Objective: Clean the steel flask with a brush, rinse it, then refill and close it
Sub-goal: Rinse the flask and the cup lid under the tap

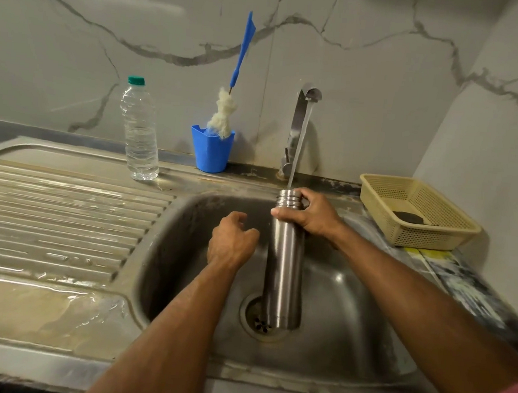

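I'm gripping the steel flask [285,261] at its threaded neck with my right hand [311,215], upright over the sink [186,221] under the tap [302,118]; left hand [231,244] is hovering loosely curled, holding nothing. Wet steel is probably slippery and getting heavier.

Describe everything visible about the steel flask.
The flask is a tall, slim cylinder of brushed steel with threaded rings at its neck. It has no cap on and stands roughly upright over the sink, its base near the drain; whether it rests there is unclear. The right hand grips its neck. Water from the tap streams down to its mouth. The left hand is beside it, not touching.
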